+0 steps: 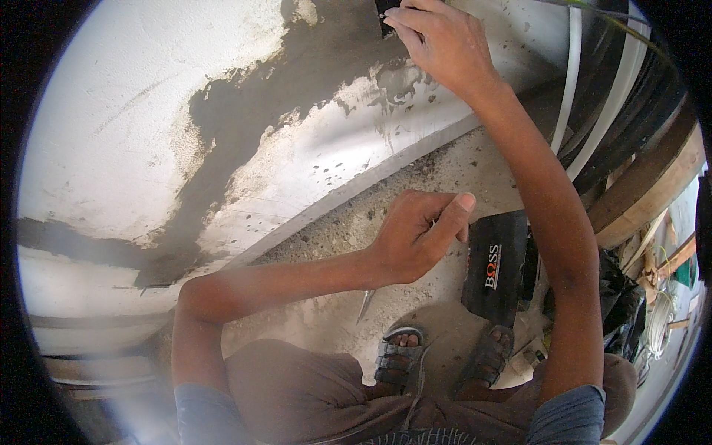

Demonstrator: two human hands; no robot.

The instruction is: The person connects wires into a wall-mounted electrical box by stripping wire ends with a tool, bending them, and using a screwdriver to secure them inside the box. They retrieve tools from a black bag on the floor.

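My right hand [449, 48] reaches up to the white wall [141, 111], its fingers closed on a small black flat-edged piece [384, 18]. That piece rests against a band of wet grey mortar [245, 111], and the top of the picture cuts it off. Lower down, my left hand [419, 237] is closed in a fist with its thumb on top, in front of the dusty floor. What it may hold is hidden. A thin pointed metal thing [366, 305] shows just below my left wrist; whether it is in that hand I cannot tell.
A black box [492, 267] stands on the dusty floor [297, 315] by my sandalled feet. Along the right are white pipes [569, 81], a curved wooden edge [653, 185], a black plastic bag [623, 304] and a coil of pale cable [658, 326]. The wall's lower ledge [356, 178] runs slantwise.
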